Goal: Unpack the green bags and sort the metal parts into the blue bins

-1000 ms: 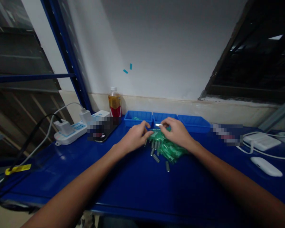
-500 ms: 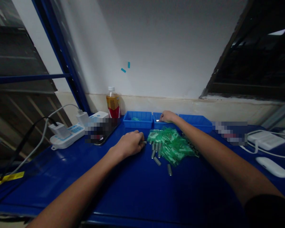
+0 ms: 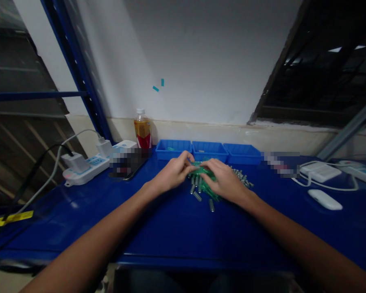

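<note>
A heap of small green pieces lies on the blue table, with a few grey metal cylinders loose at its near edge. My left hand and my right hand meet over the heap, fingers curled in a pinch on something small and green that I cannot make out. Three blue trays stand in a row just behind the hands. More small metal parts lie to the right of my right hand.
A drink bottle stands by the wall. At left lie a white power strip with chargers and cables and a dark phone. At right are a white mouse-like device and a white box with cables.
My right hand has come back from the middle tray to the green heap. My left hand has lifted from the table edge of the heap to meet it.
</note>
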`<action>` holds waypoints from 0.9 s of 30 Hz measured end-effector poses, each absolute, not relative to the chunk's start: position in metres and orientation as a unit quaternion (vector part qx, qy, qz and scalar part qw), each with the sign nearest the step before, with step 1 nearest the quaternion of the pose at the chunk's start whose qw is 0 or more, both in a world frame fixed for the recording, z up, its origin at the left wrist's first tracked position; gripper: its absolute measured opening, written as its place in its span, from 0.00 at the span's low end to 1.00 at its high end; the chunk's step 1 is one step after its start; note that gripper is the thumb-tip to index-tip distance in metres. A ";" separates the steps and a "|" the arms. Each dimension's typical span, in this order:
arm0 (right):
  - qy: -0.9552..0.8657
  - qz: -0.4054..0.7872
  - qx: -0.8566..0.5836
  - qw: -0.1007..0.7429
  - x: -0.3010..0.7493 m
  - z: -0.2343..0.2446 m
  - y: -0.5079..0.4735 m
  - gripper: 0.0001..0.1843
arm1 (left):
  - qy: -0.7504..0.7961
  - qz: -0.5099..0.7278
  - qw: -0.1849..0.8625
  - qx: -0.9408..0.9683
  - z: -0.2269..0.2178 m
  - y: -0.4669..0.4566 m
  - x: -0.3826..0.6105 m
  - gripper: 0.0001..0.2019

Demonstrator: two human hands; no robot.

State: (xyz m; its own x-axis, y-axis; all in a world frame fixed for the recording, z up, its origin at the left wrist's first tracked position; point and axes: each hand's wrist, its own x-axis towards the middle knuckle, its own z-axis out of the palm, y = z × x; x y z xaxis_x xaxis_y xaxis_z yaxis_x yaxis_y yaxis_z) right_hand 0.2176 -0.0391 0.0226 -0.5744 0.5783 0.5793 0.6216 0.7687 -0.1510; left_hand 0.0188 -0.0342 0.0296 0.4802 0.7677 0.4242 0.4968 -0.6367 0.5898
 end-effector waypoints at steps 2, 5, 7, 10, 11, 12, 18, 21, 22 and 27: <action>-0.885 -0.045 -0.336 0.319 0.222 0.020 -0.047 0.07 | 0.350 0.347 0.213 0.844 0.031 -0.040 0.024 0.03; -0.881 -0.061 -0.345 0.316 0.224 0.025 -0.049 0.06 | 0.361 0.349 0.199 0.842 0.037 -0.047 0.028 0.04; -0.878 -0.067 -0.354 0.314 0.224 0.030 -0.048 0.07 | 0.361 0.347 0.203 0.842 0.040 -0.050 0.027 0.06; -0.876 -0.053 -0.355 0.323 0.224 0.034 -0.049 0.12 | 0.331 0.332 0.198 0.861 0.042 -0.051 0.025 0.08; -0.877 -0.047 -0.352 0.324 0.224 0.034 -0.049 0.14 | 0.326 0.326 0.185 0.868 0.041 -0.050 0.024 0.08; -0.879 -0.041 -0.348 0.323 0.224 0.034 -0.049 0.15 | 0.326 0.323 0.166 0.873 0.040 -0.050 0.024 0.07; -0.871 -0.010 -0.360 0.335 0.221 0.032 -0.051 0.09 | 0.349 0.313 0.114 0.876 0.036 -0.049 0.024 0.06; -0.872 -0.022 -0.349 0.341 0.220 0.030 -0.051 0.09 | 0.369 0.312 0.104 0.869 0.036 -0.049 0.025 0.08; -0.875 -0.032 -0.344 0.340 0.220 0.029 -0.051 0.08 | 0.372 0.310 0.102 0.869 0.036 -0.049 0.026 0.08; -0.863 -0.046 -0.358 0.353 0.220 0.030 -0.054 0.05 | 0.388 0.307 0.129 0.859 0.033 -0.052 0.034 0.11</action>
